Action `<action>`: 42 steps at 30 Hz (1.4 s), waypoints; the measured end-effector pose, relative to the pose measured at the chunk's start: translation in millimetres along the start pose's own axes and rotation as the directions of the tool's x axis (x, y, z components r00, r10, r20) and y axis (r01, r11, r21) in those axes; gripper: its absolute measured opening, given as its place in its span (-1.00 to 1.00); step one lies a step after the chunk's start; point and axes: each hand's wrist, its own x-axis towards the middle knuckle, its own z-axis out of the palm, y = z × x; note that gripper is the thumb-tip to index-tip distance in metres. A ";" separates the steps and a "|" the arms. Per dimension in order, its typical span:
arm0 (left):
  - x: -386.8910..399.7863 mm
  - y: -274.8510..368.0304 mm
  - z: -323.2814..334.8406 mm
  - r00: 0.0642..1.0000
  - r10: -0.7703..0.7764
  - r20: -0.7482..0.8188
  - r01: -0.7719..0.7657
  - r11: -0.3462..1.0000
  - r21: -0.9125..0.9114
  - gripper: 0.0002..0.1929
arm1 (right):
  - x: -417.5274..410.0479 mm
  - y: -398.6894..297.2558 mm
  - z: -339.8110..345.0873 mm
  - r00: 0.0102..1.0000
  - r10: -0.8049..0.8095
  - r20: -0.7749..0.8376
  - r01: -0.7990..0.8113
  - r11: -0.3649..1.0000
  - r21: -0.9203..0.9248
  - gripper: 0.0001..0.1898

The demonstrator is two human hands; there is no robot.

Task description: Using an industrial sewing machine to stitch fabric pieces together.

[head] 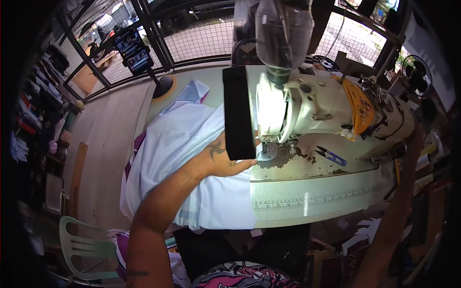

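Observation:
My left hand (225, 163) lies on white fabric (173, 133) at the left of an industrial sewing machine (324, 104). Its thumb stretches toward the needle plate (270, 151), while a black block (238, 113) in front hides most of the fingers. Fabric spreads from under the hand over the table's left side and hangs at the front edge. Purple cloth shows along its left border. My right forearm (396, 194) reaches up to the machine's right end, where the hand is too dim and covered to make out. A bright lamp (272, 108) lights the sewing head.
Blue-handled thread snips (333, 156) rest on the machine bed, behind a printed ruler scale (309, 201). An upturned plastic bottle (284, 36) stands above the head. A phone (133, 50) on a stand is at the back left. A green plastic chair (86, 248) stands lower left.

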 end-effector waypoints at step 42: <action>-19.9 48.9 15.3 0.972 -0.163 -0.168 0.187 0.973 0.137 -0.47 | -332.2 -385.1 172.4 0.874 -0.240 0.422 0.269 0.963 -0.010 -0.62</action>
